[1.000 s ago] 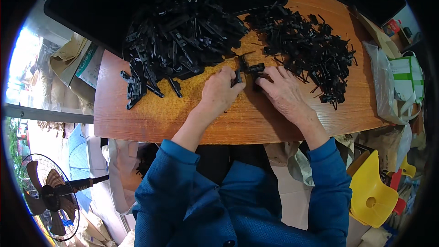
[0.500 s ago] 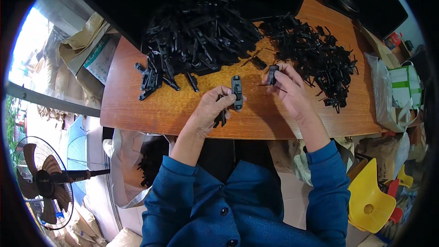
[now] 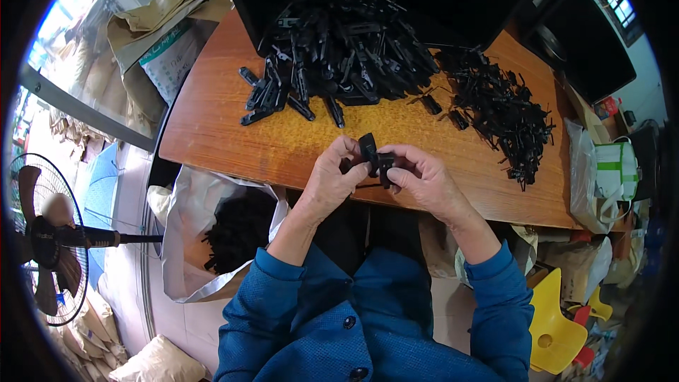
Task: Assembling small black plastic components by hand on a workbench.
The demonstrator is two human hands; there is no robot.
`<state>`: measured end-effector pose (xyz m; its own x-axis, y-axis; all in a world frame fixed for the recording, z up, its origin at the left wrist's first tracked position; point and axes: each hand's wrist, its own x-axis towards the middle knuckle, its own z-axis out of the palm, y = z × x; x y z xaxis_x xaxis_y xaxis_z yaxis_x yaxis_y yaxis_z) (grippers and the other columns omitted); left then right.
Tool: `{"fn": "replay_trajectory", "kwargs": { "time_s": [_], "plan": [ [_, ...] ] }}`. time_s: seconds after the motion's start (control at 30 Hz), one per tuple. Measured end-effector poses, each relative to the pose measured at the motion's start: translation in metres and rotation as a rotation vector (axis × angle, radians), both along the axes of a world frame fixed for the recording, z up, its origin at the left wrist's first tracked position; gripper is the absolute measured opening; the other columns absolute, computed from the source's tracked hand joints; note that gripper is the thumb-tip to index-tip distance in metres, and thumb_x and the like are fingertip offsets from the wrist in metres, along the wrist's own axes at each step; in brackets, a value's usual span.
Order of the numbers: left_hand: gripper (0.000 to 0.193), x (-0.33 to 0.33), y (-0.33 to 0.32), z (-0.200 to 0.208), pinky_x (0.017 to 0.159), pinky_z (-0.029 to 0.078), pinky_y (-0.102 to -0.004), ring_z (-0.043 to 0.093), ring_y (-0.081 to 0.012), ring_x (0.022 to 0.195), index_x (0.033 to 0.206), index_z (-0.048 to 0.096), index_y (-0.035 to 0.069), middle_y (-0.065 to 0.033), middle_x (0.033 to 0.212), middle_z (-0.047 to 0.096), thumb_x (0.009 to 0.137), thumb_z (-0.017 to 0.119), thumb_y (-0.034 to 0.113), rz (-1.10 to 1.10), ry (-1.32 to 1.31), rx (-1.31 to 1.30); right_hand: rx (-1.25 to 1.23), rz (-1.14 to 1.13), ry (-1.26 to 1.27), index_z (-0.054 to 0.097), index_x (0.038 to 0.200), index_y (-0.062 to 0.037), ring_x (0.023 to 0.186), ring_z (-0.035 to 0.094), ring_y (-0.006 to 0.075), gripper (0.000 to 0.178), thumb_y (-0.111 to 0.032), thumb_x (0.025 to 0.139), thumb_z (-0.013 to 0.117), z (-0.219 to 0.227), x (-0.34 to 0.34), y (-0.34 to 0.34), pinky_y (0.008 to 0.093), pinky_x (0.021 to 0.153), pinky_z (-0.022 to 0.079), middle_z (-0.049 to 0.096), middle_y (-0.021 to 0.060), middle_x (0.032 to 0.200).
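Above the table's near edge, my left hand (image 3: 329,177) is closed on a long black plastic part (image 3: 368,148), tilted upward between thumb and fingers. Opposite it, my right hand (image 3: 433,182) pinches a small black plastic piece (image 3: 386,164). The two parts meet or overlap between my fingertips; whether they are joined, I cannot tell. Beyond my hands lies a large heap of long black plastic parts (image 3: 346,56). A second heap of smaller black pieces with thin prongs (image 3: 502,117) spreads to the right on the wooden table (image 3: 205,113).
A white sack (image 3: 187,247) with black parts inside stands below the table at left. A fan (image 3: 53,237) is further left. Yellow plastic chairs (image 3: 555,325) sit at lower right. Dark panels (image 3: 453,0) stand behind the heaps, and a green-and-white bag (image 3: 617,166) is at right.
My hands have come together, bringing the small piece against the long part. The right hand moved left and nearer to me. The whole view has shifted, showing more of the sack.
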<state>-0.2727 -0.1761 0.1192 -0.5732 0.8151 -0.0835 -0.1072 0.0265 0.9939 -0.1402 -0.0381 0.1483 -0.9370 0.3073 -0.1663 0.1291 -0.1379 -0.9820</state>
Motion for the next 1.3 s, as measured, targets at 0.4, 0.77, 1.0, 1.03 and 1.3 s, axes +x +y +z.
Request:
{"fn": "replay_trajectory", "kwargs": {
  "time_s": [0.4,0.77,1.0,1.03,1.3],
  "plan": [
    [0.018,0.011,-0.005,-0.004,0.063,0.042,-0.0233,0.049,-0.0063,0.07,0.089,0.049,0.006,0.0006,0.075,0.051,0.079,0.063,0.0,0.003,0.298,-0.017,-0.072,-0.18,0.012,0.061,0.108,-0.0026,0.07,0.051,0.0044,0.019,-0.006,0.089,0.062,-0.016,0.001,-0.015,0.0177,0.061,0.042,0.059,-0.0012,0.087],
    [0.02,0.029,0.019,-0.001,0.063,0.046,-0.0305,0.06,-0.0209,0.069,0.095,0.048,0.002,-0.0116,0.075,0.059,0.08,0.062,0.002,-0.029,0.536,-0.08,-0.523,-0.259,-0.046,0.063,0.106,-0.0048,0.079,0.058,0.0082,0.017,-0.009,0.09,0.062,-0.044,0.026,0.007,0.0207,0.065,0.049,0.064,0.0014,0.093],
    [0.03,0.046,0.042,-0.007,0.073,0.047,-0.0257,0.059,-0.0105,0.082,0.109,0.053,0.001,-0.0052,0.087,0.063,0.085,0.067,0.012,0.031,0.338,-0.181,-0.138,-0.334,0.055,0.059,0.103,0.0002,0.08,0.056,0.0089,0.019,-0.01,0.089,0.064,-0.058,0.034,0.004,0.0218,0.073,0.047,0.06,0.0013,0.089],
    [0.03,0.047,0.046,-0.008,0.073,0.047,-0.0257,0.059,-0.0105,0.082,0.109,0.053,0.001,-0.0052,0.087,0.063,0.085,0.067,0.012,0.028,0.346,-0.18,-0.007,-0.393,0.091,0.057,0.106,0.0,0.082,0.056,0.0087,0.023,-0.011,0.088,0.065,-0.058,0.033,0.004,0.0218,0.074,0.047,0.059,0.0019,0.091],
    [0.026,0.051,0.079,-0.006,0.074,0.05,-0.025,0.06,-0.0088,0.081,0.111,0.056,0.001,-0.0054,0.092,0.066,0.087,0.064,0.005,0.007,0.158,-0.01,-0.087,-0.299,-0.003,0.054,0.109,-0.0001,0.09,0.054,0.0098,0.029,-0.013,0.087,0.068,-0.058,0.041,0.036,0.0247,0.08,0.046,0.058,0.0052,0.097]
  ]
}}
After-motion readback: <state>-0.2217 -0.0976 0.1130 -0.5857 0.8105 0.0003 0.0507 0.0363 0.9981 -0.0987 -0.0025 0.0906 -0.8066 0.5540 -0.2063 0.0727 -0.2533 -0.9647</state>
